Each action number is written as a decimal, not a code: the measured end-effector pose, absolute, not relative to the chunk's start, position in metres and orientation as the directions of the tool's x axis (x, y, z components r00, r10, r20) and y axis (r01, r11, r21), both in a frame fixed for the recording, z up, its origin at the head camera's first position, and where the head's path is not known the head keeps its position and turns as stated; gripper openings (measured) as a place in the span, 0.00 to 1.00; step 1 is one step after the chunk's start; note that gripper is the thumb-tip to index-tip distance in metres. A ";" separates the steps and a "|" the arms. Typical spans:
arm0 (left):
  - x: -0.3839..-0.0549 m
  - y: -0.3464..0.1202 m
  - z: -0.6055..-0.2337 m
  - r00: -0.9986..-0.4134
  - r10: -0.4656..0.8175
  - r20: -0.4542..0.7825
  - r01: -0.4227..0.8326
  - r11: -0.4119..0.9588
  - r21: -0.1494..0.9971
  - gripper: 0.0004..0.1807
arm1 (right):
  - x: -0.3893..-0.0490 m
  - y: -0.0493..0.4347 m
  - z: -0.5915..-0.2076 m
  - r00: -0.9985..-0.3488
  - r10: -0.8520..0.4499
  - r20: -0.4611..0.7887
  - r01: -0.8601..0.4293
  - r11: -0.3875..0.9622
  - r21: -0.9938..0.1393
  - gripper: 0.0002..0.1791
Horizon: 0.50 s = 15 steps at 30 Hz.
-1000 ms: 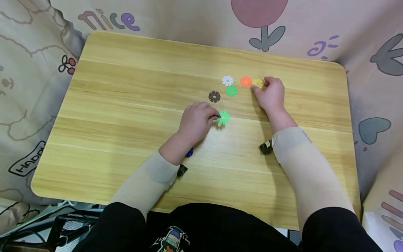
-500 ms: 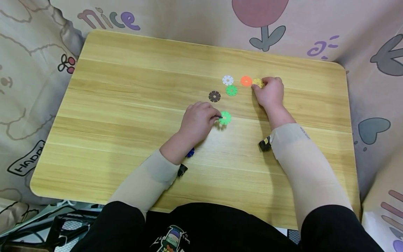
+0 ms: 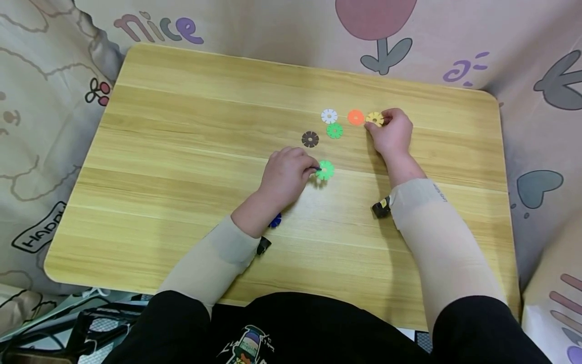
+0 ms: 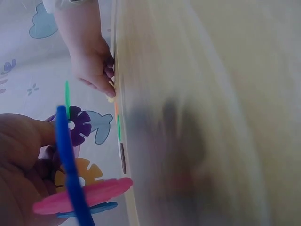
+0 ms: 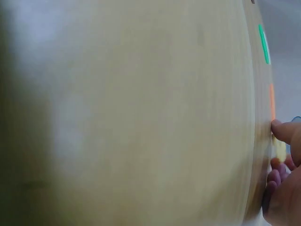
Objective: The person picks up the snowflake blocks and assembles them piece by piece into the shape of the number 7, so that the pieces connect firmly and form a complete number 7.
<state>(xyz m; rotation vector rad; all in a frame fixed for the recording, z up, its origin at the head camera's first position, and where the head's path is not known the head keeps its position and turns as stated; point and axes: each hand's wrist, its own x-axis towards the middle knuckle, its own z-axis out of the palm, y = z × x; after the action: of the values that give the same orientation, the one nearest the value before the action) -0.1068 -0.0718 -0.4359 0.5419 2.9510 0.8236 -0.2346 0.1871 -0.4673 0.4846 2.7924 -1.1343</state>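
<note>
My left hand (image 3: 284,174) pinches a cluster of joined, notched plastic discs above the table. A bright green disc (image 3: 325,170) sticks out past its fingertips. In the left wrist view the cluster also shows a purple disc (image 4: 81,126), an orange disc (image 4: 87,172), a pink disc (image 4: 84,197) and a blue disc (image 4: 68,155) seen edge-on. The palm hides part of it in the head view. Farther back, my right hand (image 3: 392,132) pinches a yellow disc (image 3: 375,119) between thumb and fingers, close to the tabletop.
An orange disc (image 3: 356,117) lies just left of the yellow one. Beyond it are a white disc (image 3: 329,116), a green disc (image 3: 334,131) and a dark brown disc (image 3: 310,139), flat on the wooden table (image 3: 191,126). Patterned cloth (image 3: 273,30) hangs behind the table.
The yellow disc shows more fully and has shifted slightly right, away from the orange disc, with the right hand. The left hand and its cluster moved slightly right, then stayed still.
</note>
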 end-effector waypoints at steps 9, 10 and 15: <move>-0.107 -0.072 -0.437 -0.942 0.328 0.065 0.314 0.800 0.511 0.07 | -0.223 0.193 -0.464 -0.940 0.308 -0.149 0.298 0.523 -0.798 0.15; -0.107 -0.072 -0.437 -0.942 0.329 0.067 0.315 0.800 0.511 0.07 | -0.220 0.193 -0.464 -0.942 0.304 -0.140 0.284 0.508 -0.813 0.15; -0.107 -0.072 -0.436 -0.945 0.321 0.068 0.309 0.799 0.517 0.07 | -0.206 0.189 -0.460 -0.966 0.251 -0.068 0.183 0.472 -0.863 0.15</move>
<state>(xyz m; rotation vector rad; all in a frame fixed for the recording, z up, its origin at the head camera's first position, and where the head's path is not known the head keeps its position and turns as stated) -0.1067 -0.0725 -0.4358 0.5181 2.9571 0.8434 -0.2060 0.1889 -0.4603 0.4069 2.7529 -1.5999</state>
